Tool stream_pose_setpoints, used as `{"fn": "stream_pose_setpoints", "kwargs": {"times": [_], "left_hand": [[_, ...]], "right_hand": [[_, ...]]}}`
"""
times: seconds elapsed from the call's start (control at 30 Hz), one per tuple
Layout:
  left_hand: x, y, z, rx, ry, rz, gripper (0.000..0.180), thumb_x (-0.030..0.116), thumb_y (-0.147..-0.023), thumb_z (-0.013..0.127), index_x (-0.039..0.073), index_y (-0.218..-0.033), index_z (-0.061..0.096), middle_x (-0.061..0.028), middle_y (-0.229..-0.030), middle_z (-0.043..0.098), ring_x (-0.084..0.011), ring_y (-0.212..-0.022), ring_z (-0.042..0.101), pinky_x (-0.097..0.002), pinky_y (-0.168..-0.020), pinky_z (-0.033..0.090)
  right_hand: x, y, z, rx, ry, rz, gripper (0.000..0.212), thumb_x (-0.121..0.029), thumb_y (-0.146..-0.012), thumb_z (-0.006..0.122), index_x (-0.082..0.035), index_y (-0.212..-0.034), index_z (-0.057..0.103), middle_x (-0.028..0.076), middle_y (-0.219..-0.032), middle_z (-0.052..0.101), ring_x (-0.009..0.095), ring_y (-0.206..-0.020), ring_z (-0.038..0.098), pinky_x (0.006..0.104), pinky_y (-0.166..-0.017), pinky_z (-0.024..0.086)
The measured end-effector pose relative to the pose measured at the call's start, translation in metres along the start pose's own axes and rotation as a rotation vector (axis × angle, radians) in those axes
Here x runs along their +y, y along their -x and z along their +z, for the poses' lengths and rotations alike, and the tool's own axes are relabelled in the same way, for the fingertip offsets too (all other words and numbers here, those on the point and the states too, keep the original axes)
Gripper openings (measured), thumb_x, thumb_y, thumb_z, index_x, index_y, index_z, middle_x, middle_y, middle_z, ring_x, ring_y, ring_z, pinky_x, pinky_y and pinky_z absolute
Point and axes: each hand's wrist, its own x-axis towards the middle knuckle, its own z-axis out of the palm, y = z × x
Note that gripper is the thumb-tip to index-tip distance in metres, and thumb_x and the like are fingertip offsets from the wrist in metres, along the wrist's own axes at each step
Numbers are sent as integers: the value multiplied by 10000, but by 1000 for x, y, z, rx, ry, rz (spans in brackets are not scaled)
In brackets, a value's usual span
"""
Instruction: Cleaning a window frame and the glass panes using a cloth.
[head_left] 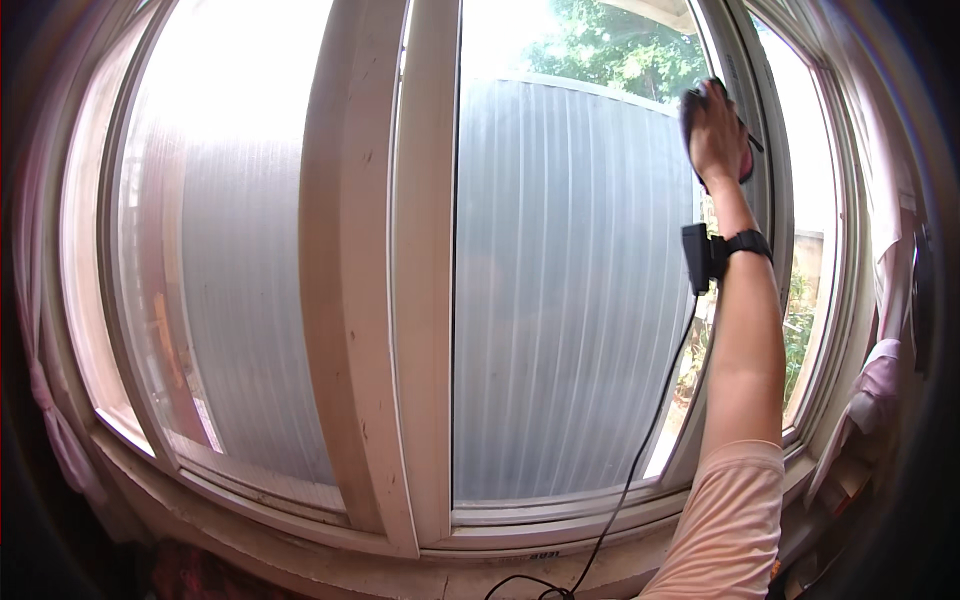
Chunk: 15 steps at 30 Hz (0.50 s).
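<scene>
High at the upper right, my right hand (714, 140) is pressed to the right edge of the window glass (570, 290), beside the frame. Under its palm and fingers is a dark pad (689, 118) that looks like cloth, with a pinkish patch near the wrist side. My fingers curl over this pad, and most of it is hidden behind the hand. A black strap with a small black box (696, 258) is on my right wrist, and a cable hangs from it. My left hand is not in view.
A wide upright window post (425, 300) parts the two panes. Pink curtains (48, 390) hang at both sides, the right one gathered in a knot (875, 370). The black cable (628, 480) runs down over the sill (470, 575). Outside stand a ribbed panel and greenery.
</scene>
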Motion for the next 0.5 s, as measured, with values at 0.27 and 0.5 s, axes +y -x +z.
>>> {"fn": "stream_pose_setpoints", "kwargs": {"times": [0.27,0.5], "left_hand": [[8,1,14,113,-4,20,587,330,-930,508,47,-1435,409,-185,-1552,309,-342,-1464,218,-571,-1180,133],[6,1,14,184,5,102,567,390,-900,571,91,-1377,504,-171,-1476,418,-337,-1412,316,-579,-1162,192]], "right_hand": [[141,77,-22,8,35,21,610,-437,-1047,232,-20,-1467,378,181,-1523,377,347,-1414,335,421,-1192,234],[166,95,-17,-1,215,317,589,-447,-1026,227,-126,-1499,371,111,-1559,350,318,-1435,312,448,-1171,257]]}}
